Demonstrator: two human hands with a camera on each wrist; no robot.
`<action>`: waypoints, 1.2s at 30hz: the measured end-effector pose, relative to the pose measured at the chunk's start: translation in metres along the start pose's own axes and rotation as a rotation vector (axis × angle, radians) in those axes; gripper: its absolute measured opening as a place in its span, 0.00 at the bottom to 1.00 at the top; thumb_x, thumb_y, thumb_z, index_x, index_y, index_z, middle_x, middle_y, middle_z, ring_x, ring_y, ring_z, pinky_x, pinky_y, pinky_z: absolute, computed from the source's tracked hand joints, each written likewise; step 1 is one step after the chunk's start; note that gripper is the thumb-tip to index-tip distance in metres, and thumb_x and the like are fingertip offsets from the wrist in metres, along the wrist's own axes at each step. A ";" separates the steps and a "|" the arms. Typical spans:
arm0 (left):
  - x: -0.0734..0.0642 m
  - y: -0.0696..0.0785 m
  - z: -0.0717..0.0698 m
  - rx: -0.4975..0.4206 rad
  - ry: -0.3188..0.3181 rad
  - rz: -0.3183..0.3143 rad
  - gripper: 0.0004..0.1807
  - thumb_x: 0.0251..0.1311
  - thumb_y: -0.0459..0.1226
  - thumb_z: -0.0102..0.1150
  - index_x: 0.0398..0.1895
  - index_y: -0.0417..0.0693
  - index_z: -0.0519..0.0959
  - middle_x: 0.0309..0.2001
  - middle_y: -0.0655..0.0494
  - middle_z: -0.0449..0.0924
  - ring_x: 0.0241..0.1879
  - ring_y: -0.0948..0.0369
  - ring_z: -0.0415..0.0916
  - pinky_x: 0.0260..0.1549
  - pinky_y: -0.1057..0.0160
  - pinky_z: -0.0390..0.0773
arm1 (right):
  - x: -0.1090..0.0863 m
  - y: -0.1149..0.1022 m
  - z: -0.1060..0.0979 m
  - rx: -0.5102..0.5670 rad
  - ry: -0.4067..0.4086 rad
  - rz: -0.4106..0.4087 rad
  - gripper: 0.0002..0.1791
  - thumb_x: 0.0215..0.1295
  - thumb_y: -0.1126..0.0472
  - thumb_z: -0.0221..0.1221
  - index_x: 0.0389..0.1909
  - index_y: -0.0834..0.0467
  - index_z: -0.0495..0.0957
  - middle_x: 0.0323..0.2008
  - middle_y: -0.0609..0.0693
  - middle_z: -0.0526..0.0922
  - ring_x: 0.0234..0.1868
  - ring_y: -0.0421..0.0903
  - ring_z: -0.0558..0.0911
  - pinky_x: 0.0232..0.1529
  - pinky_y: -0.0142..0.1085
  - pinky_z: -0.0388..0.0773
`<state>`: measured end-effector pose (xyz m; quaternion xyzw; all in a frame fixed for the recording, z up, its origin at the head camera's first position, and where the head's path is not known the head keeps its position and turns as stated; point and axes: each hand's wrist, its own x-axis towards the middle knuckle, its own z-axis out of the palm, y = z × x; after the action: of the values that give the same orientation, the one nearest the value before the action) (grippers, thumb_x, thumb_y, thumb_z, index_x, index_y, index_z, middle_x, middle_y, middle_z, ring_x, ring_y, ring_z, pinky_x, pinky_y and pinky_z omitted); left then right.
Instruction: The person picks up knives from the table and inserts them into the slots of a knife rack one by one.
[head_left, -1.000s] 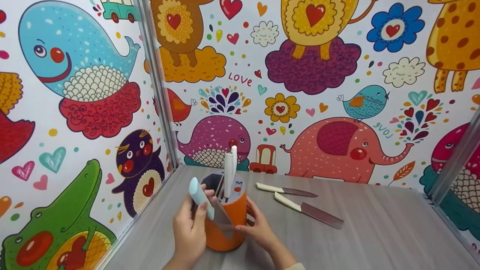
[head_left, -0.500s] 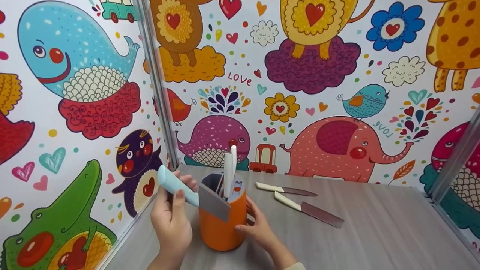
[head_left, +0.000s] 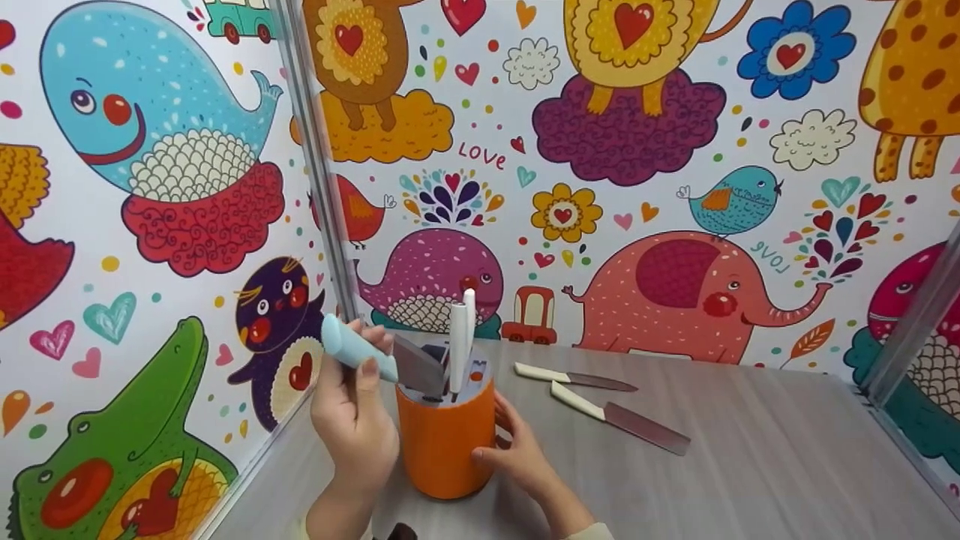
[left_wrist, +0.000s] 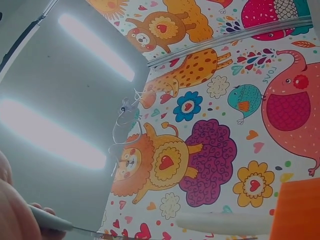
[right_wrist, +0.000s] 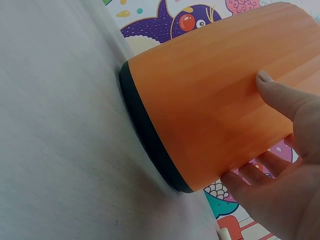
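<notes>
My left hand [head_left: 356, 420] grips the light blue handle of a broad-bladed kitchen knife [head_left: 360, 349]. Its blade slants down to the right, with the tip at the top opening of an orange knife block [head_left: 446, 442]. Whether the tip is inside a slot I cannot tell. The block stands upright on the table, and two white-handled pieces [head_left: 459, 345] rise from its slots. Around the block's right side my right hand [head_left: 521, 457] holds it, thumb in front and fingers behind, as the right wrist view shows on the orange wall [right_wrist: 210, 100].
To the right on the grey table [head_left: 750, 450] lie a slim cream-handled knife [head_left: 540, 373] and a cream-handled cleaver [head_left: 577, 401], blades pointing right. Patterned walls stand behind and at both sides. A small dark object [head_left: 403, 532] shows at the bottom edge.
The left hand first drew the blue-handled knife left and up, baring its blade outside the block. Since then the blade has moved up to the block's top. The right hand stays on the block.
</notes>
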<state>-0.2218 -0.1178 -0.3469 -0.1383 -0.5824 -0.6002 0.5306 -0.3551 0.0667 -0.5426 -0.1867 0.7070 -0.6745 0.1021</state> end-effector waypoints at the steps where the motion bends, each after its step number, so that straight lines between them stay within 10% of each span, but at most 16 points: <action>1: 0.001 -0.004 0.003 -0.003 -0.002 0.020 0.18 0.76 0.21 0.50 0.64 0.21 0.71 0.54 0.61 0.87 0.56 0.68 0.86 0.63 0.69 0.80 | 0.000 0.000 0.000 -0.001 0.002 -0.001 0.55 0.66 0.48 0.74 0.86 0.47 0.51 0.83 0.55 0.62 0.82 0.61 0.64 0.80 0.64 0.61; 12: 0.005 -0.043 0.020 0.046 -0.045 0.051 0.19 0.74 0.21 0.52 0.66 0.27 0.73 0.56 0.55 0.87 0.59 0.70 0.84 0.65 0.70 0.78 | -0.001 -0.002 0.008 0.009 0.001 0.010 0.55 0.64 0.48 0.75 0.86 0.45 0.53 0.83 0.54 0.62 0.82 0.61 0.64 0.80 0.65 0.60; 19: 0.010 -0.044 0.021 0.014 -0.070 0.012 0.19 0.76 0.22 0.50 0.67 0.28 0.73 0.57 0.74 0.84 0.59 0.71 0.84 0.66 0.70 0.76 | -0.001 -0.004 0.008 0.000 0.007 0.012 0.56 0.63 0.48 0.76 0.86 0.45 0.53 0.83 0.55 0.62 0.82 0.61 0.64 0.79 0.65 0.61; 36: 0.011 -0.034 0.021 0.065 -0.125 -0.015 0.17 0.80 0.27 0.49 0.66 0.28 0.72 0.55 0.33 0.83 0.58 0.68 0.85 0.66 0.71 0.77 | -0.002 -0.002 0.002 -0.020 0.029 -0.004 0.56 0.63 0.46 0.76 0.86 0.45 0.54 0.82 0.54 0.64 0.81 0.60 0.65 0.79 0.64 0.62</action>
<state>-0.2623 -0.1134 -0.3513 -0.1540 -0.6345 -0.5750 0.4930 -0.3525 0.0651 -0.5408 -0.1795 0.7145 -0.6704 0.0886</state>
